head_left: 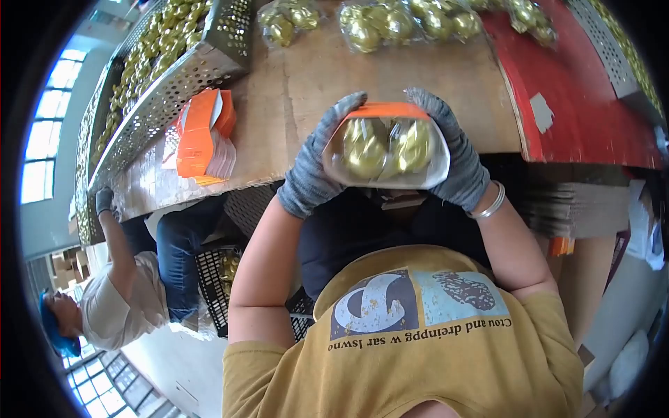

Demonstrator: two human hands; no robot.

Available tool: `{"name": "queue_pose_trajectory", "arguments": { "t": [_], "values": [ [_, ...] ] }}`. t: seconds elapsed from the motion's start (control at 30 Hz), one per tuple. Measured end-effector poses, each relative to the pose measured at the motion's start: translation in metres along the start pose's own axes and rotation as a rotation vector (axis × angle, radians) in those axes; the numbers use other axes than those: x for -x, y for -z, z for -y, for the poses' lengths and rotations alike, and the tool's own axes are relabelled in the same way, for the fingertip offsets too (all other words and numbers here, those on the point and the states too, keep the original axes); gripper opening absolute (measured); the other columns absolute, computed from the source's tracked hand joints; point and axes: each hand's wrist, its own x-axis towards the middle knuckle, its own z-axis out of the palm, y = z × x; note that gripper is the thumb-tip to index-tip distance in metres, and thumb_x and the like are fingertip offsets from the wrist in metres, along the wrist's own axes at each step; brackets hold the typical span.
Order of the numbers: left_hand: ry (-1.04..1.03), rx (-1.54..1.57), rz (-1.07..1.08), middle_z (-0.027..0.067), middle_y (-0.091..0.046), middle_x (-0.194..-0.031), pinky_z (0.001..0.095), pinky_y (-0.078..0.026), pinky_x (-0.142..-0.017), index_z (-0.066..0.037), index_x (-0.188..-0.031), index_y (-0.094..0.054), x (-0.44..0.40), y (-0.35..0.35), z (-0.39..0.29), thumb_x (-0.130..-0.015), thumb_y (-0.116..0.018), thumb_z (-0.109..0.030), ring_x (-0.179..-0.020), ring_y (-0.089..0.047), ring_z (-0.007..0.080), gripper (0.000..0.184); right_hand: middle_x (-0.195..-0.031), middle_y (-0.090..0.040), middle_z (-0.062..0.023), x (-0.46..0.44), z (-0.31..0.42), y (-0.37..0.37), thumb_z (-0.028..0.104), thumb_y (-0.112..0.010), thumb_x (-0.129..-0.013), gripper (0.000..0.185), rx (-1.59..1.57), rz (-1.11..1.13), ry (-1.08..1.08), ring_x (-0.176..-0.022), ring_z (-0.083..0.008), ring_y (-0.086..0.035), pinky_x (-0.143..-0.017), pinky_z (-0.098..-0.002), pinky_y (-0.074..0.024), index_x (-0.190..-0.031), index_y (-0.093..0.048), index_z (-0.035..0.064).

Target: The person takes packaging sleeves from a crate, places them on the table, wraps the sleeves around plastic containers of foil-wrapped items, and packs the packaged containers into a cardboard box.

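One wooden table (390, 80) spreads across the view, its far side cut off by the top edge. A red board (592, 104) covers its right side, running into the dark rim. At the left stands a metal bin (167, 80) of gold balls, also cut off above. Clear bags (411, 24) of similar balls line the far side, some cropped. A stack of orange cartons (202, 139), looking flat, lies near the bin. In front, above the table's near edge, is an orange-topped box (387, 148), sitting between the left hand (315, 167) and right hand (456, 157), both gloved. Each is closed around one end; several fingers are hidden behind it. Two gold lumps show through its glare-streaked front.
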Motion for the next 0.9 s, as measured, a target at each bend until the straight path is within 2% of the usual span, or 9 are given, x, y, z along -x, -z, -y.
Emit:
{"name": "queue_pose_trajectory", "arguments": {
  "t": [0.07,0.23,0.33,0.67,0.73,0.77,0.8,0.83,0.9],
  "values": [
    [-0.29,0.006,0.01,0.0192,-0.036,-0.141,0.0452,-0.033,-0.105,-0.009,-0.134,-0.041,0.008,-0.002,0.002,-0.063,-0.083,-0.016,-0.129,-0.038,0.034,0.082,-0.133,-0.042,-0.0185,0.007,0.021,0.006,0.011,-0.081,-0.065,0.079,0.083,-0.136,0.191,-0.121,-0.032,-0.045,-0.103,-0.0399,-0.0374,-0.129,-0.036,0.0057],
    [-0.322,0.091,0.048,0.0193,-0.031,-0.143,0.0437,-0.035,-0.104,-0.019,-0.131,-0.045,0.014,-0.012,-0.011,-0.067,-0.08,-0.012,-0.131,-0.035,0.0353,0.073,-0.128,-0.045,-0.0182,0.03,0.046,0.013,0.009,-0.082,-0.064,0.06,0.033,-0.228,0.191,-0.118,-0.0304,-0.047,-0.1,-0.0401,-0.0386,-0.11,-0.043,0.0142],
    [-0.349,0.085,0.054,0.0188,-0.031,-0.144,0.0436,-0.036,-0.103,-0.019,-0.13,-0.045,0.012,-0.018,-0.024,-0.068,-0.079,-0.01,-0.131,-0.035,0.0351,0.072,-0.129,-0.044,-0.0196,0.035,0.046,0.019,0.016,-0.086,-0.058,0.067,0.057,-0.214,0.271,-0.119,-0.0368,-0.046,-0.099,-0.0404,-0.0397,-0.111,-0.044,0.0114],
    [-0.3,0.108,0.11,0.0191,-0.034,-0.142,0.0432,-0.033,-0.105,-0.014,-0.13,-0.044,0.015,-0.032,-0.026,-0.063,-0.083,-0.014,-0.13,-0.037,0.0335,0.077,-0.122,-0.048,-0.0173,0.046,0.046,0.009,0.015,-0.085,-0.057,0.071,-0.069,-0.25,0.344,-0.112,-0.0326,-0.051,-0.095,-0.0392,-0.0429,-0.113,-0.042,0.0128],
    [-0.159,0.126,0.141,0.0183,-0.034,-0.142,0.0409,-0.031,-0.107,-0.009,-0.132,-0.04,0.013,-0.048,-0.04,-0.062,-0.083,-0.012,-0.13,-0.037,0.0318,0.083,-0.122,-0.048,-0.0173,0.069,0.031,-0.001,0.018,-0.084,-0.059,0.07,-0.192,-0.35,0.234,-0.11,-0.0324,-0.052,-0.094,-0.0387,-0.0441,-0.114,-0.043,0.013],
    [0.085,0.285,0.073,0.0164,-0.034,-0.142,0.0382,-0.031,-0.107,-0.007,-0.136,-0.035,0.01,-0.069,-0.047,-0.061,-0.082,-0.007,-0.129,-0.038,0.0285,0.088,-0.123,-0.047,-0.0154,0.083,0.031,0.011,0.02,-0.084,-0.061,0.076,-0.218,-0.334,0.168,-0.114,-0.0295,-0.048,-0.098,-0.0382,-0.0403,-0.122,-0.039,0.0108],
    [-0.08,0.093,0.155,0.0148,-0.032,-0.143,0.0376,-0.032,-0.107,-0.007,-0.139,-0.028,0.004,-0.084,-0.043,-0.064,-0.08,-0.006,-0.13,-0.037,0.0267,0.091,-0.125,-0.045,-0.0136,0.097,0.03,0.023,0.021,-0.084,-0.063,0.084,-0.243,-0.318,0.102,-0.117,-0.0265,-0.043,-0.102,-0.0377,-0.0366,-0.129,-0.035,0.0086],
    [-0.257,-0.086,0.204,0.0132,-0.03,-0.144,0.0371,-0.032,-0.107,-0.007,-0.143,-0.021,-0.003,-0.1,-0.039,-0.067,-0.078,-0.005,-0.13,-0.037,0.0249,0.094,-0.126,-0.045,-0.0121,0.113,0.045,0.051,0.02,-0.084,-0.062,0.089,0.04,-0.293,0.022,-0.121,-0.0244,-0.039,-0.104,-0.0376,-0.0335,-0.133,-0.032,0.0076],
    [0.017,0.443,0.374,0.0136,-0.028,-0.146,0.0393,-0.034,-0.105,-0.006,-0.146,-0.013,-0.002,-0.131,-0.066,-0.071,-0.078,-0.01,-0.13,-0.036,0.0265,0.099,-0.125,-0.05,-0.0095,0.141,0.059,0.085,0.024,-0.086,-0.06,0.087,-0.475,-0.467,-0.163,-0.116,-0.0213,-0.048,-0.1,-0.0365,-0.0388,-0.131,-0.04,0.0056]
  ]
}}
